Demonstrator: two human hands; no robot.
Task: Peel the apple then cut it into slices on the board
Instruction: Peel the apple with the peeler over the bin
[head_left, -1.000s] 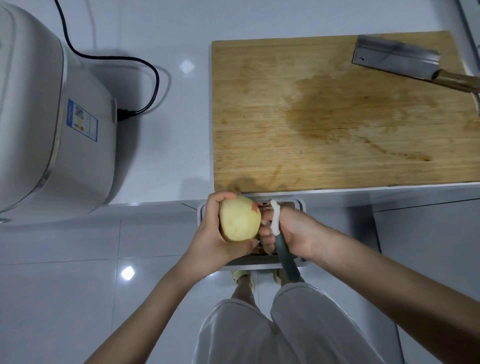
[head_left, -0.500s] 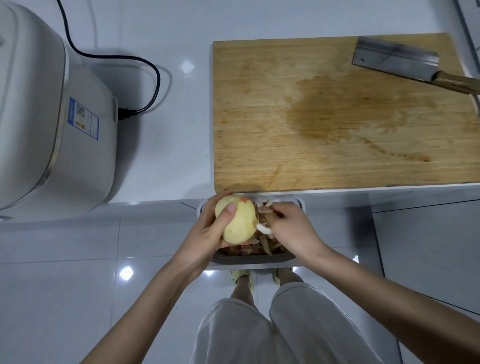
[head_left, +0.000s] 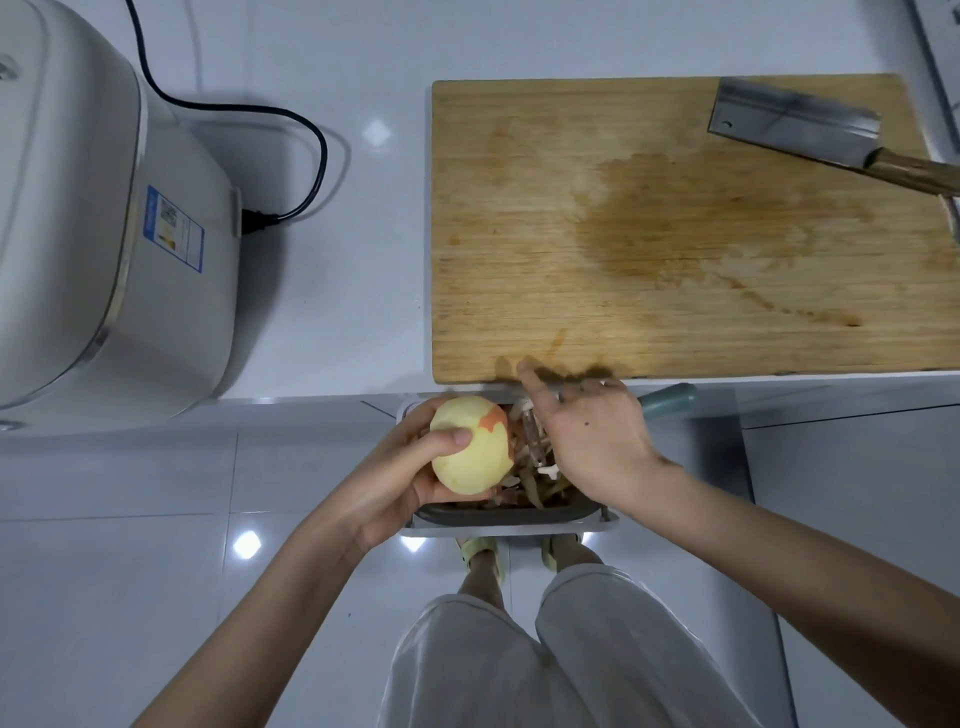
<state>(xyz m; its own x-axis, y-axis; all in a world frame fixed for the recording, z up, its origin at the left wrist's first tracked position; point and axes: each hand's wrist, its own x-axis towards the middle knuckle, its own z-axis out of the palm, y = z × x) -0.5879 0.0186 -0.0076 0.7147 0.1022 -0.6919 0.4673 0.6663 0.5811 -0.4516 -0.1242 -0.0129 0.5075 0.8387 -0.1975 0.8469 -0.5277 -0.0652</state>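
Observation:
My left hand (head_left: 395, 488) grips a mostly peeled, pale yellow apple (head_left: 470, 447) with a small patch of red skin near its top. It hovers over a small grey bin (head_left: 498, 527) below the counter edge. My right hand (head_left: 592, 441) is just right of the apple and holds a peeler (head_left: 667, 401). The peeler's teal handle sticks out to the right and its head points down beside the apple. My right index finger stretches toward the wooden cutting board (head_left: 519, 218), which lies on the counter.
A cleaver (head_left: 789, 127) with a wooden handle lies on the board's far right corner. A white rice cooker (head_left: 78, 208) with a black cord (head_left: 311, 135) stands on the left. Peels fill the bin. My legs and feet are below.
My left hand turned the apple and shifted its thumb. My right hand swung the peeler round, so the handle now points right instead of down toward me.

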